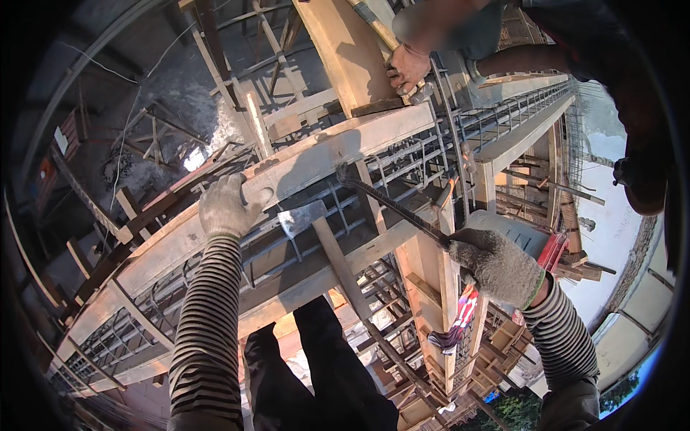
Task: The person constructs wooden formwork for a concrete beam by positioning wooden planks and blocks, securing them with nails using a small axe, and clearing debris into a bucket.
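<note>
My left hand (228, 206), in a grey knitted glove, grips the top edge of a long wooden formwork board (302, 169), thumb on the near face. In my right hand (499, 264), also gloved, is a dark ribbed steel bar (399, 208). The bar slants up and left, its hooked end close to or against the board's near face. Below that board lies a cage of steel reinforcing bars (417, 167), between it and a nearer board (338, 260). A pale flat piece (302, 218) sits on the cage between my hands.
Beyond the board, a co-worker's hand (408, 70) holds a hammer (421, 92) beside an upright plank (345, 54). My dark-trousered legs (330, 366) are at the bottom. Wooden braces (341, 269) cross the form. A white bucket (510, 233) and striped cloth (456, 327) lie near my right hand.
</note>
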`<state>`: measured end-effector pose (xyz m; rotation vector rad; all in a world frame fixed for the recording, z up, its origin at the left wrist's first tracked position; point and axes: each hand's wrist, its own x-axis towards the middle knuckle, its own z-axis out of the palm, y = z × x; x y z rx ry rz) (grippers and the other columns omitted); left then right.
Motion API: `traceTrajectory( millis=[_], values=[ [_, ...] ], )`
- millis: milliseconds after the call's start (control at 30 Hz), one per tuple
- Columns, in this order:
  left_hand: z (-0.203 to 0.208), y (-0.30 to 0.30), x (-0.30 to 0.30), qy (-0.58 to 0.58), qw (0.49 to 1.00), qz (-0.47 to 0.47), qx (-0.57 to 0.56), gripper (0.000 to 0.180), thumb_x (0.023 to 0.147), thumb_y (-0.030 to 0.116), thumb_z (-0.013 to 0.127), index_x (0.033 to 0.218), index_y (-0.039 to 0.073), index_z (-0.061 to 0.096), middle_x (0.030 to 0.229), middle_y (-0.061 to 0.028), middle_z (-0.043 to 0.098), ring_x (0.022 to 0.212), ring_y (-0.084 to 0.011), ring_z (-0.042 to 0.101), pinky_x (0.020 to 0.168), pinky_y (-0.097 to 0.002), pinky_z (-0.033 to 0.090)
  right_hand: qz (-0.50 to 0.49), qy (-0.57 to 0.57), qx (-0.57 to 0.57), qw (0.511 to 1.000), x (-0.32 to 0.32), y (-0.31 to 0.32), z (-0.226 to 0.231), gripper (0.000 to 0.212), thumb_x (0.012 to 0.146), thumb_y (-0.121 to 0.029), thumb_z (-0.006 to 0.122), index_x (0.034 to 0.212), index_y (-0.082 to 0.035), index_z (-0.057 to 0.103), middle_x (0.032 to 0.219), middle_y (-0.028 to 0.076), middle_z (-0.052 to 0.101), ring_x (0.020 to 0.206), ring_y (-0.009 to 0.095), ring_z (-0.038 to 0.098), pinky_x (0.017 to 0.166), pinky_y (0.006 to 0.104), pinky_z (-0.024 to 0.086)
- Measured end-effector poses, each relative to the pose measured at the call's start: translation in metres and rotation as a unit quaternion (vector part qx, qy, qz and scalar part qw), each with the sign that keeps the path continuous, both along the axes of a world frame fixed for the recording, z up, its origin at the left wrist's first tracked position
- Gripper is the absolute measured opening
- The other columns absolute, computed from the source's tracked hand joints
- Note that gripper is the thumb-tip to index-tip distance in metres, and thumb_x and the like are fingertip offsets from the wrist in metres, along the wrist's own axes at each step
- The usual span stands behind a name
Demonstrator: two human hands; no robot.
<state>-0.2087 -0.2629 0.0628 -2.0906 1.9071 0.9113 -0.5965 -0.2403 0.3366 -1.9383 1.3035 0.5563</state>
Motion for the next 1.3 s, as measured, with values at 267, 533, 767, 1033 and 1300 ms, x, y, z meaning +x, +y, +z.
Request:
traceTrajectory(
  millis=[267, 533, 767, 1033, 1300],
  values=[
    [0.012, -0.007, 0.006, -0.007, 0.998, -0.004, 0.062, 0.068, 0.085, 0.047, 0.079, 0.141, 0.013, 0.059, 0.145, -0.0102, 0.061, 0.142, -0.0260, 0.052, 0.120, -0.0435, 0.040, -0.405, 0.030, 0.296, 0.865, 0.051, -0.134, 0.040, 0.015, 0.104, -0.017, 0.062, 0.113, -0.005, 0.067, 0.070, -0.004, 0.059, 0.047, 0.002, 0.043, 0.039, 0.0216, 0.030],
    [0.005, -0.008, 0.008, -0.046, 0.995, -0.042, 0.084, 0.078, 0.093, 0.071, 0.061, 0.144, 0.013, 0.058, 0.147, -0.0106, 0.059, 0.141, -0.0262, 0.052, 0.119, -0.0443, 0.039, -0.651, -0.128, 0.305, 0.684, 0.079, -0.030, 0.026, 0.029, 0.106, -0.013, 0.061, 0.131, -0.001, 0.062, 0.081, -0.001, 0.059, 0.064, 0.007, 0.056, 0.051, 0.0208, 0.043],
    [0.005, -0.006, 0.002, -0.006, 0.999, 0.002, 0.033, 0.073, 0.088, 0.066, 0.071, 0.139, 0.013, 0.063, 0.136, -0.0129, 0.065, 0.133, -0.0297, 0.058, 0.115, -0.0458, 0.041, -0.410, -0.137, 0.119, 0.894, 0.116, 0.028, -0.002, 0.024, 0.103, -0.013, 0.057, 0.120, 0.003, 0.063, 0.093, 0.018, 0.064, 0.081, 0.030, 0.065, 0.069, 0.0378, 0.053],
    [0.005, -0.004, -0.002, 0.039, 0.999, 0.033, -0.010, 0.069, 0.084, 0.059, 0.077, 0.134, 0.012, 0.066, 0.132, -0.0164, 0.067, 0.129, -0.0341, 0.059, 0.113, -0.0478, 0.041, -0.514, -0.049, 0.072, 0.854, 0.185, 0.096, -0.021, 0.057, 0.110, -0.051, 0.045, 0.102, 0.005, 0.058, 0.078, 0.029, 0.064, 0.079, 0.046, 0.067, 0.073, 0.0532, 0.051],
    [0.001, -0.002, 0.001, 0.018, 1.000, 0.018, -0.017, 0.067, 0.085, 0.060, 0.076, 0.130, 0.012, 0.067, 0.130, -0.0159, 0.067, 0.129, -0.0334, 0.059, 0.112, -0.0463, 0.042, -0.596, -0.050, 0.029, 0.801, 0.227, 0.151, -0.069, 0.041, 0.108, -0.041, 0.054, 0.109, 0.000, 0.054, 0.086, 0.031, 0.067, 0.085, 0.054, 0.067, 0.072, 0.0599, 0.051]
  ],
)
